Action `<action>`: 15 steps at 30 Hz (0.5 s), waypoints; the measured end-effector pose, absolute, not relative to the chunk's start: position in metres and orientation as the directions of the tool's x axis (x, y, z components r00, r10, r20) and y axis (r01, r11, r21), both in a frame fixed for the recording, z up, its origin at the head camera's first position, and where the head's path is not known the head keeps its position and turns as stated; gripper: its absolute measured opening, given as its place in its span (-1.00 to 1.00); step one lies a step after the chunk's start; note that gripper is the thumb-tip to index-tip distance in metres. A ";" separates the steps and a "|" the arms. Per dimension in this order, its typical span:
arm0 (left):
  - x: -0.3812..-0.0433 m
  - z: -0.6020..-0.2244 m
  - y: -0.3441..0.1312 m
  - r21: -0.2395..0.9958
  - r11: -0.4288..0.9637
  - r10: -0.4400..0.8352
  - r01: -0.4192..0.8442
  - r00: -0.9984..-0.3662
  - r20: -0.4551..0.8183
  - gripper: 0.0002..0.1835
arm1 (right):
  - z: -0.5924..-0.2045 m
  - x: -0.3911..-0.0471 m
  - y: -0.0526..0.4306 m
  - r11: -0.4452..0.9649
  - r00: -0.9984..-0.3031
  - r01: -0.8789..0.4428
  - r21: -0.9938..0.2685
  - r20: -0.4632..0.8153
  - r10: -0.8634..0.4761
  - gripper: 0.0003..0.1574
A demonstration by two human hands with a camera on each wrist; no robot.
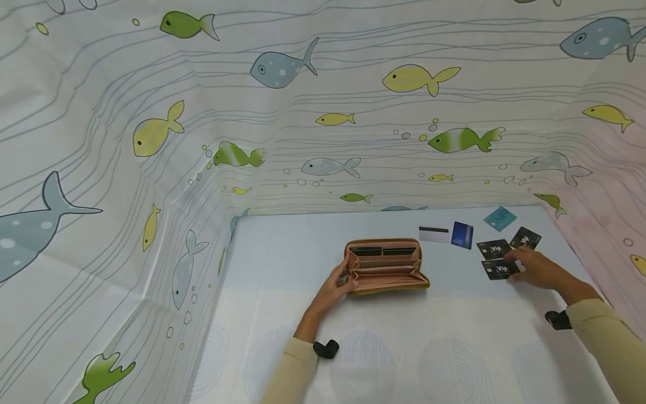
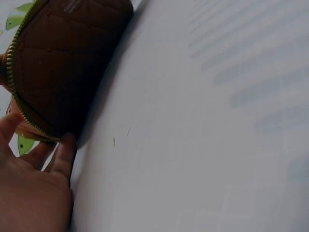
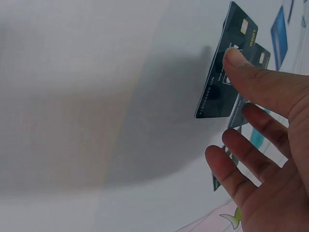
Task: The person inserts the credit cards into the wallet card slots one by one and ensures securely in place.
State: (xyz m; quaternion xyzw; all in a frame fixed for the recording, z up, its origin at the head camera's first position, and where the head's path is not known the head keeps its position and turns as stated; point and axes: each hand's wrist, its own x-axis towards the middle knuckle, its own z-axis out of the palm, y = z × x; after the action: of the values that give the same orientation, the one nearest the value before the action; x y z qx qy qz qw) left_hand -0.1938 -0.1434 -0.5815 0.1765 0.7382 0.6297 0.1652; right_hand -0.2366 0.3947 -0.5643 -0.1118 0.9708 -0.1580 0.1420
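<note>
An unzipped tan wallet [image 1: 386,266] stands open on the table, its pink inside with card slots and folds facing up. My left hand [image 1: 333,287] grips its left end; in the left wrist view the brown quilted outside of the wallet [image 2: 67,63] and its gold zip show. At the right, my right hand [image 1: 537,268] is over the black Vip cards, its thumb and fingertips at the right end of the nearest black card [image 1: 497,269]. In the right wrist view the thumb overlaps that card [image 3: 215,99], and the other fingers are loosely bent, apart from each other.
Beyond the nearest card lie two more black cards, one left [image 1: 492,248] and one right [image 1: 527,237]. A teal card [image 1: 500,218], a blue card [image 1: 462,235] and a white card with a dark stripe [image 1: 433,234] lie further back. Fish-print sheeting [image 1: 323,140] rises around the table.
</note>
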 end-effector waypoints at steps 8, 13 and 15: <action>-0.194 -0.578 -0.143 0.983 0.178 0.480 0.045 -0.876 -0.047 -0.14 | -0.564 -0.237 0.393 0.929 -0.938 -0.165 -0.330 -0.238 -0.251 -0.32; -0.195 -0.578 -0.144 0.981 0.189 0.482 0.035 -0.874 -0.062 -0.14 | -0.565 -0.240 0.394 0.935 -0.936 -0.178 -0.306 -0.240 -0.256 -0.35; -0.195 -0.578 -0.143 0.980 0.196 0.479 0.033 -0.875 -0.067 -0.14 | -0.566 -0.241 0.395 0.938 -0.935 -0.174 -0.298 -0.249 -0.253 -0.34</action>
State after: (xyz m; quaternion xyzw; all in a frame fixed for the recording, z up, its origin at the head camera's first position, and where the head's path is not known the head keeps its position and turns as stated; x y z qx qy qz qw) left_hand -0.1948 -0.1431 -0.5777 0.1703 0.7513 0.6108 0.1829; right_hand -0.2405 0.3950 -0.5664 -0.1097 0.9740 -0.1370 0.1434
